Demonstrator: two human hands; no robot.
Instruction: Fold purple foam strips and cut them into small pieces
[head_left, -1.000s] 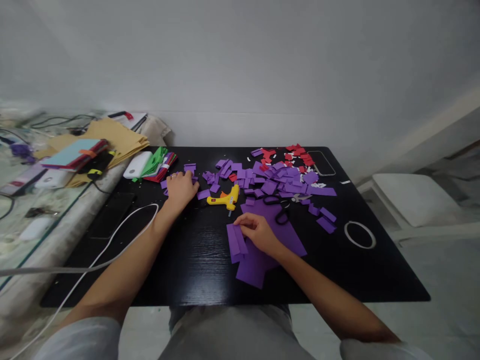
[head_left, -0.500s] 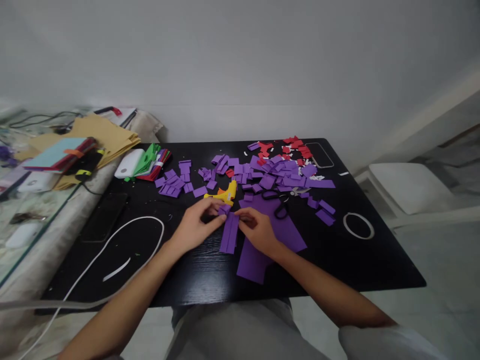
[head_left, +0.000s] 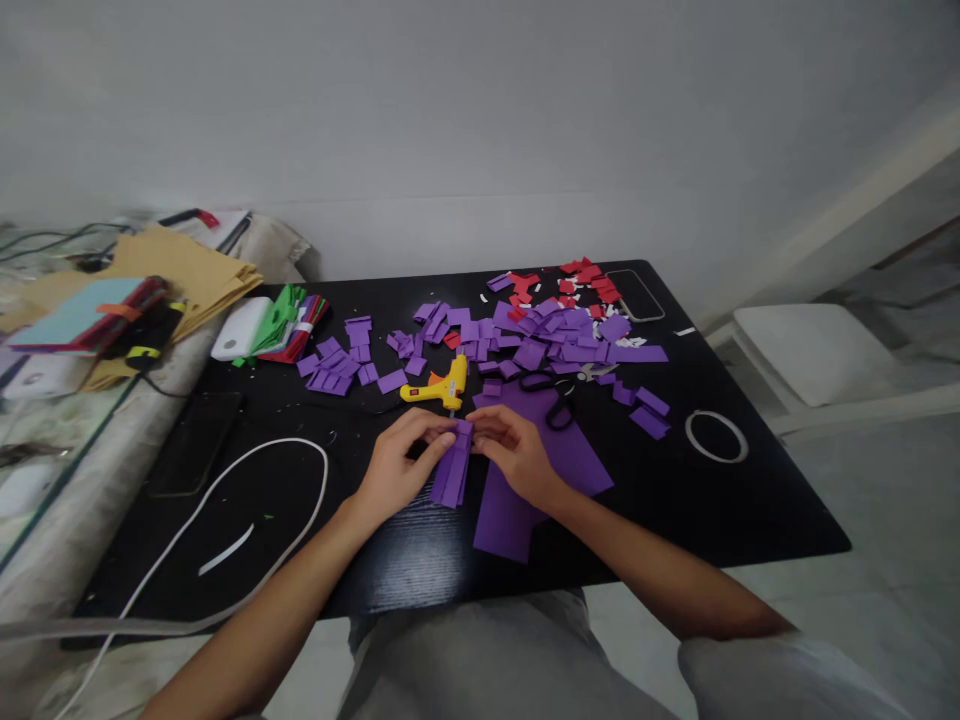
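Observation:
A folded strip of purple paper (head_left: 450, 478) hangs from my fingers just over the near part of the table, its creased layers slightly fanned apart. My left hand (head_left: 405, 462) pinches its upper left side between thumb and fingers. On the other side, my right hand (head_left: 516, 455) has its curled fingers closed at the strip's top right edge. Right behind the strip lies a yellow glue gun (head_left: 448, 385), nozzle toward me. Larger purple sheets (head_left: 506, 515) rest under and beside my right hand, with black-handled scissors (head_left: 561, 405) at their far edge.
Folded purple pieces (head_left: 562, 335) are heaped across the back, with red scraps (head_left: 589, 280) behind. A tape ring (head_left: 716, 437) sits at the right. Leftward are a white cable (head_left: 324, 480), a dark phone (head_left: 196, 445) and bundled coloured paper (head_left: 281, 325). A white stool (head_left: 814, 350) stands beyond.
The purple strip has become narrower between my hands, its layers brought closer together and its lower end swung slightly left. My right hand stays near its top. The view has shifted slightly.

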